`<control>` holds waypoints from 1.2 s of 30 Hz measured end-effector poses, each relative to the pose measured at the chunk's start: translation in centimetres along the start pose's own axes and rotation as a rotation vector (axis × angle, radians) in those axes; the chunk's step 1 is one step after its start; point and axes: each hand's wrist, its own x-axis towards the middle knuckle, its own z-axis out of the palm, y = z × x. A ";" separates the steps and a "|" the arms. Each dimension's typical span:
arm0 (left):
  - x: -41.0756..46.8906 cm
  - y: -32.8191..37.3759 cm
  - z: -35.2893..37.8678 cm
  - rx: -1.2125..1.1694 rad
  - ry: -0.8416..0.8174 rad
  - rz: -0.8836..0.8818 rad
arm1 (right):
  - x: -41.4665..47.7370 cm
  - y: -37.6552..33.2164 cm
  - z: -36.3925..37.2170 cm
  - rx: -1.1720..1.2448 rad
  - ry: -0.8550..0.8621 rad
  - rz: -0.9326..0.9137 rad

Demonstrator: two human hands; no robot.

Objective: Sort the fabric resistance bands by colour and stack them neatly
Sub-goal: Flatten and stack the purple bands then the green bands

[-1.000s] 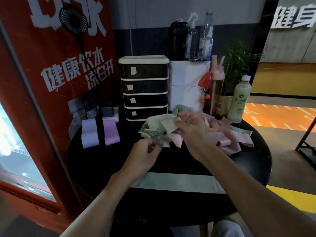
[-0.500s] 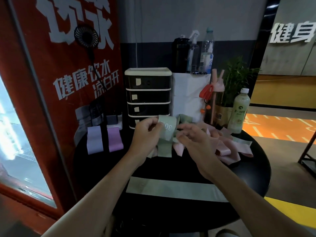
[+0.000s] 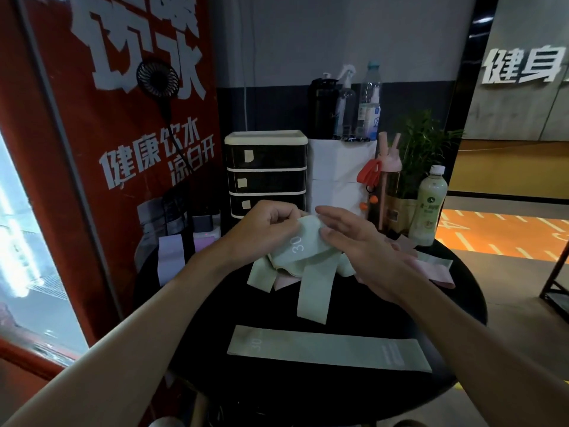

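Left hand (image 3: 271,229): fingers curled, pinching the top end of a green band (image 3: 300,246) marked 30, lifted just above the heap. Right hand (image 3: 354,241): fingers nearly straight and close together, thumb tip against the band's right edge, nothing gripped. Judgement: the left holds the end up so the loop hangs free, and the right steadies or smooths it before it is laid down. The band's lower part droops onto the table (image 3: 446,318), its tail (image 3: 315,291) lying toward the near edge, so it is not yet clear of the heap. Heap (image 3: 260,274): more green strips, creased and overlapping, with pink bands (image 3: 437,272) beneath and to the right, partly hidden by the right wrist. Whether the held band is caught under another strip cannot be told. Flat band (image 3: 326,349): green, also marked 30, laid straight near the front edge; probably the start of the green stack and the likely place for the held one. Lilac bands (image 3: 171,260): two, side by side at the far left, well apart from the heap. Behind the heap: drawers (image 3: 266,167), a pale bottle (image 3: 429,204) and a plant (image 3: 421,155), near enough to the pink bands that a wide pull rightward could knock the bottle.
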 end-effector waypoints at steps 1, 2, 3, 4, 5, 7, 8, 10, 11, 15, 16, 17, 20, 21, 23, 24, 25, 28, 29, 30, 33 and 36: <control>0.0 0.1 -0.1 0.003 -0.019 0.005 | 0.0 0.1 0.0 -0.001 -0.003 -0.001; -0.1 0.2 -0.1 0.018 -0.027 0.012 | -0.1 0.2 0.0 -0.010 0.004 0.001; -0.1 0.4 -0.2 0.040 -0.024 0.022 | -0.1 0.3 0.0 -0.026 0.017 0.005; -0.1 0.5 -0.3 0.069 -0.013 0.031 | -0.1 0.4 0.0 -0.046 0.035 0.010; 0.0 0.6 -0.4 0.105 0.002 0.036 | 0.0 0.5 0.0 -0.061 0.055 0.014; 0.0 0.6 -0.7 0.164 0.029 0.039 | 0.0 0.5 0.0 -0.066 0.086 0.014; 0.1 0.6 -0.9 0.181 0.041 0.048 | 0.0 0.5 -0.1 -0.066 0.092 0.010; 0.1 0.3 -1.3 0.173 0.078 0.069 | -0.1 0.5 -0.4 -0.079 0.084 0.002; 0.2 0.2 -1.5 0.163 0.103 0.079 | -0.2 0.5 -0.5 -0.086 0.069 0.004; 0.2 0.3 -2.0 0.128 0.211 0.108 | -0.8 0.6 -0.6 -0.064 -0.046 0.068; 0.2 0.3 -1.9 0.125 0.233 0.114 | -0.9 0.7 -0.7 -0.059 -0.087 0.087; 0.1 0.4 -2.0 0.120 0.260 0.115 | -1.1 0.8 -0.8 -0.065 -0.119 0.100; -0.1 0.5 -2.3 0.108 0.358 0.126 | -1.6 1.4 -1.1 -0.125 -0.133 0.123; -0.1 0.5 -2.5 0.105 0.384 0.130 | -1.8 1.5 -1.3 -0.141 -0.132 0.127; -0.3 0.6 -2.7 0.108 0.428 0.133 | -2.3 1.7 -1.5 -0.149 -0.157 0.131; -0.4 0.6 -2.8 0.106 0.446 0.136 | -2.6 1.7 -1.6 -0.147 -0.171 0.133; -0.4 0.6 -2.8 0.107 0.462 0.137 | -2.9 1.6 -1.7 -0.147 -0.183 0.132; -0.7 0.3 -3.1 0.110 0.525 0.134 | -3.7 1.9 -2.2 -0.136 -0.208 0.142; -0.7 0.2 -3.4 0.103 0.553 0.127 | -4.0 2.1 -2.4 -0.124 -0.217 0.162; -0.8 0.0 -3.6 0.100 0.582 0.115 | -4.3 2.3 -2.7 -0.117 -0.222 0.187; -1.2 -0.4 -4.3 0.097 0.654 0.080 | -5.2 2.5 -3.7 -0.161 -0.208 0.246; -2.2 -1.1 -5.0 0.069 0.688 0.048 | -6.3 3.0 -5.2 -0.162 -0.178 0.295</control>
